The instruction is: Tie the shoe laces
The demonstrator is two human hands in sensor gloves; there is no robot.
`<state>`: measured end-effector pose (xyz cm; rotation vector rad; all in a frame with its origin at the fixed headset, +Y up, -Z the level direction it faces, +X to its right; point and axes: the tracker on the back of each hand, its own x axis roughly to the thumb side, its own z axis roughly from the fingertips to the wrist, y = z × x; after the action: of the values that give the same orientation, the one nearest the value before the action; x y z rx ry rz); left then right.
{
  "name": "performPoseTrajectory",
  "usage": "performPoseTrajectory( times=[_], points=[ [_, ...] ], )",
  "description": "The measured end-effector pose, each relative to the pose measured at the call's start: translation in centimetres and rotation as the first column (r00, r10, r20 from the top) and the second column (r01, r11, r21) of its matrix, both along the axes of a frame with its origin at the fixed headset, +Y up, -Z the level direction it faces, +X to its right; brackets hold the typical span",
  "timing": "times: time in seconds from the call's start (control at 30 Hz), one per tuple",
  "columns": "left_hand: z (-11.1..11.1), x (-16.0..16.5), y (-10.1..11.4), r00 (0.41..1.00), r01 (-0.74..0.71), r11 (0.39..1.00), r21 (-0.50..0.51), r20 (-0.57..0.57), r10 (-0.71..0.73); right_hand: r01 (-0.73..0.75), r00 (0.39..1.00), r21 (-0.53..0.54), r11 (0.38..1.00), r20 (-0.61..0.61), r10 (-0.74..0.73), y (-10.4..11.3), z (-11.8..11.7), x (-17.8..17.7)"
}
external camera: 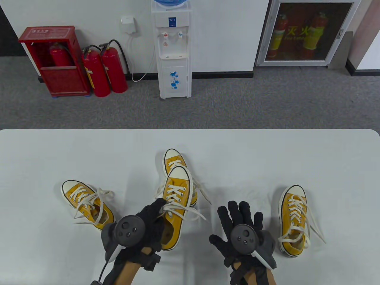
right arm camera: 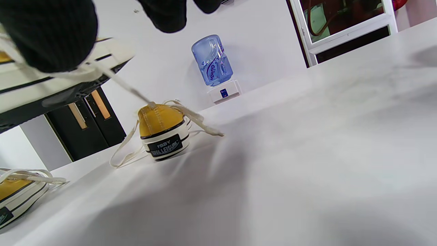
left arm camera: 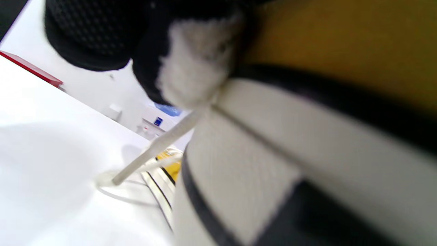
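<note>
Several yellow canvas sneakers with loose white laces are here. My left hand grips one sneaker by its side and holds it lifted above the table, toe pointing away. Its sole fills the left wrist view, with a lace hanging down to the table. My right hand is open with fingers spread, holding nothing, just right of that sneaker. A second sneaker lies behind the held one, and its heel shows in the right wrist view.
Another sneaker lies at the left and one at the right, both unlaced at the top. The white table ends at a far edge. Beyond it stand a water dispenser and red extinguishers.
</note>
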<state>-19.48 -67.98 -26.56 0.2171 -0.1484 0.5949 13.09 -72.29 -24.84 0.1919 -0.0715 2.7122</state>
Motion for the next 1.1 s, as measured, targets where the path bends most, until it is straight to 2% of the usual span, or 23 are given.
performPoseTrajectory(
  times=[0.17,0.43,0.7,0.87,1.1],
  points=[
    [-0.7,-2.9,-0.8,0.991,0.049,0.999,-0.004,-0.124,-0.049,-0.003,1.0,-0.004,1.0,0.002,0.003,0.0,0.0,0.0],
    [-1.6,-5.7,-2.3,0.962,0.129,0.99,-0.054,-0.235,-0.138,-0.013,1.0,-0.008,1.0,0.001,0.013,-0.1,-0.1,-0.1],
    [-2.3,-6.9,-3.7,0.947,0.163,0.979,-0.122,-0.258,-0.19,-0.013,1.0,-0.006,1.0,-0.002,0.013,-0.1,0.0,-0.1],
    [-2.4,-6.7,-3.8,0.938,0.21,0.969,-0.127,-0.255,-0.237,-0.016,1.0,-0.008,1.0,-0.005,0.016,-0.1,-0.1,-0.2],
    [-2.7,-6.9,-4.4,0.926,0.24,0.953,-0.187,-0.251,-0.283,-0.019,1.0,-0.011,1.0,-0.006,0.019,-0.2,0.0,-0.2]
  ],
)
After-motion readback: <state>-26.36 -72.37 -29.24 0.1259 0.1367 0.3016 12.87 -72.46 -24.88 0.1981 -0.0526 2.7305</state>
